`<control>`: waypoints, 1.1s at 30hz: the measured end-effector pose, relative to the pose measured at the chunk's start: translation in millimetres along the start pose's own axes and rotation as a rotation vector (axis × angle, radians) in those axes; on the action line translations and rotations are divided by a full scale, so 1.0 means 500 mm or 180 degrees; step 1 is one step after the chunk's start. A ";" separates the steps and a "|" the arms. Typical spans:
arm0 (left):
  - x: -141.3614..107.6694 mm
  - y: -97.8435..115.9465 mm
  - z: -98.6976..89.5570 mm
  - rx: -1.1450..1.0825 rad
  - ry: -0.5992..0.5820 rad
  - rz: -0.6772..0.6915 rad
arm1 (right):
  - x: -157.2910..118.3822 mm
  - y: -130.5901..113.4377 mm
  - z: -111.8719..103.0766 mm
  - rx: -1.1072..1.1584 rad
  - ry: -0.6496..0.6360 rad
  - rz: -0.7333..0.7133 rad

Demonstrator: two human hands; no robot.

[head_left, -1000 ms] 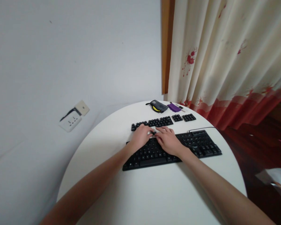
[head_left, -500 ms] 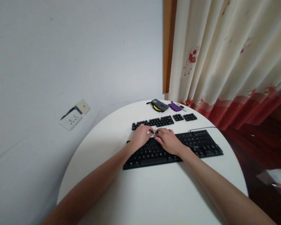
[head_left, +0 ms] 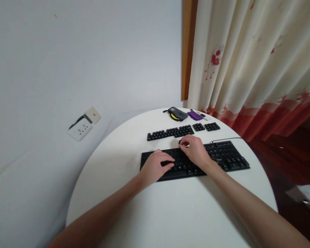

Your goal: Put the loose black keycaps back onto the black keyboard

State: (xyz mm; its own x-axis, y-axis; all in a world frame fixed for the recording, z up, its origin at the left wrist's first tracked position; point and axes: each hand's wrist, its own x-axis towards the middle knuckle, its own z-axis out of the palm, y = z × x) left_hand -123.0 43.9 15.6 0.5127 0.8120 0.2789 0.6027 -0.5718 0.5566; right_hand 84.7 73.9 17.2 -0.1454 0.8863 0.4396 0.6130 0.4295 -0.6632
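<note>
A black keyboard (head_left: 231, 156) lies across the white round table (head_left: 170, 210); its upper rows look bare of keycaps. Over its left half is my left hand (head_left: 156, 166), thumb and fingers apart, with nothing visible between them. My right hand (head_left: 193, 148) is at the keyboard's back edge, thumb and fingertips pinched on a small black keycap (head_left: 180, 141). Behind the keyboard sit loose black keycaps in rows: a long group (head_left: 170, 132) and two smaller groups, one in the middle (head_left: 198, 127) and one at the right (head_left: 212, 126).
A grey pouch with yellow (head_left: 178, 114), a purple cloth (head_left: 195, 115) and small items lie at the table's back. The keyboard's cable (head_left: 226, 139) runs off right. A wall with a socket (head_left: 80, 129) is at left; a curtain (head_left: 222, 69) hangs at right.
My left hand has moved down over the keyboard, its fingers now apart with no keycap showing. My right hand has shifted slightly right and up, still pinched. The view has shifted a little.
</note>
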 end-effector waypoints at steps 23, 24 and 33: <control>-0.013 -0.027 0.009 -0.0040 0.0004 0.0429 | -0.008 -0.008 0.002 0.0021 -0.0033 0.0096; -0.013 -0.028 0.010 -0.0013 0.0015 0.0445 | -0.008 -0.009 0.001 0.0044 -0.0075 0.0071; -0.016 -0.021 0.012 0.0248 0.0060 0.0544 | -0.020 -0.011 -0.011 0.0281 -0.0894 0.0156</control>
State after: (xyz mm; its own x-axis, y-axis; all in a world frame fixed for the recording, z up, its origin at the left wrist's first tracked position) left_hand -129.9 42.7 2.7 0.6006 0.7039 0.3793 0.5537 -0.7084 0.4377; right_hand 86.9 61.8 19.9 -0.3341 0.9142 0.2292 0.5563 0.3876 -0.7351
